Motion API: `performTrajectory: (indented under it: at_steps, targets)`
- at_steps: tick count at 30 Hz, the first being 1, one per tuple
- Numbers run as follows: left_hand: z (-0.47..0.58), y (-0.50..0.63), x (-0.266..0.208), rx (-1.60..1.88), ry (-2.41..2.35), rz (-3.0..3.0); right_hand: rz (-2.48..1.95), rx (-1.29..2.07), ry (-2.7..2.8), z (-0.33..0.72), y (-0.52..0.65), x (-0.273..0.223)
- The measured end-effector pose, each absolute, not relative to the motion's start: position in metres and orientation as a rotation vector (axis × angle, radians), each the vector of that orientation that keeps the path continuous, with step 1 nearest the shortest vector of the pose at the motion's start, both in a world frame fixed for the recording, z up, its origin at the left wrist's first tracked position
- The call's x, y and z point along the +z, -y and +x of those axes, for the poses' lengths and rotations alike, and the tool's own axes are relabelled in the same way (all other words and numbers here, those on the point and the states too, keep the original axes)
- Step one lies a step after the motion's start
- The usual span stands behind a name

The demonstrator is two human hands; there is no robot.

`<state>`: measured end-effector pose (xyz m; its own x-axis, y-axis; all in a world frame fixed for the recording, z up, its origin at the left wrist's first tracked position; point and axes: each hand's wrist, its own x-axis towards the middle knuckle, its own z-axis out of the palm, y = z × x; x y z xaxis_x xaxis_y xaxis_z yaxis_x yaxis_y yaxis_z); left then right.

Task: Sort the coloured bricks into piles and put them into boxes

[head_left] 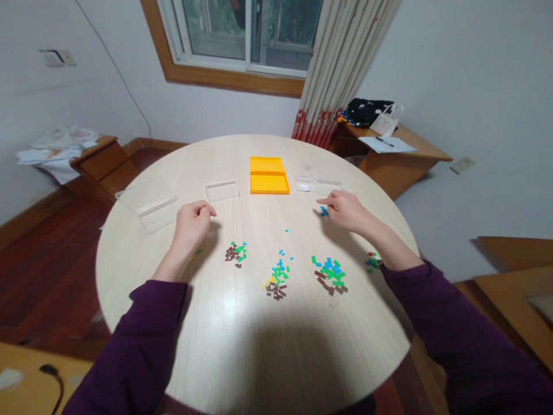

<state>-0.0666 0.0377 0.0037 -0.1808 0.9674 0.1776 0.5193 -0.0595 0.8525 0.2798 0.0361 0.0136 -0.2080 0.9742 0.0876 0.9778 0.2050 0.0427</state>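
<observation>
Desk: a pale round wood-grain desk (233, 334) bears small flat plastic pieces in loose clusters. Brown-and-green cluster (232, 252) left of centre; blue, green, yellow and brown cluster (280, 274) mid-desk; brown, green and blue cluster (334, 272) to its right. Beyond them: open orange-yellow plastic case (269, 183), clear plastic tray (222, 191) to its left.

Right hand (343, 208): index finger extended, other fingers bent, over a few small blue pieces (324, 211). Left hand (195, 222): fingers curled inward, just beside an open clear plastic box (158, 216). Cannot tell whether either grips a piece.

Step, as judged: handling the loose pieces by colour, the blue ones at the right hand. Next move would call for a fine fingertip pinch or slide; the pieces are thin.

Obscured: right palm and fingertip contact; part of the red-and-green cluster (373, 261) by the right forearm; yellow-and-green pieces (197, 252) by the left wrist. Clear-plastic edges faint; single pieces too small to count.
</observation>
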Motion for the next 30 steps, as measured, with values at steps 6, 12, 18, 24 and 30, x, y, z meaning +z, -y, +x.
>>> performTrajectory:
  at_steps: [6,12,18,24,30]
  targets:
    - [-0.066,-0.037,0.003,1.168,-1.72,1.59,-2.132,-0.134,2.369,0.308,-0.022,-0.005]
    - [-0.067,-0.039,-0.001,1.174,-1.714,1.601,-2.116,-0.113,2.393,0.294,-0.015,-0.011]
    - [-0.067,-0.04,0.0,1.172,-1.733,1.616,-2.028,-0.135,2.481,0.281,0.0,-0.012]
    - [-0.066,-0.039,0.002,1.17,-1.737,1.616,-1.837,-0.093,2.47,0.276,0.007,-0.02]
    - [-0.066,-0.038,0.004,1.164,-1.744,1.607,-1.738,0.133,2.535,0.276,0.023,-0.007]
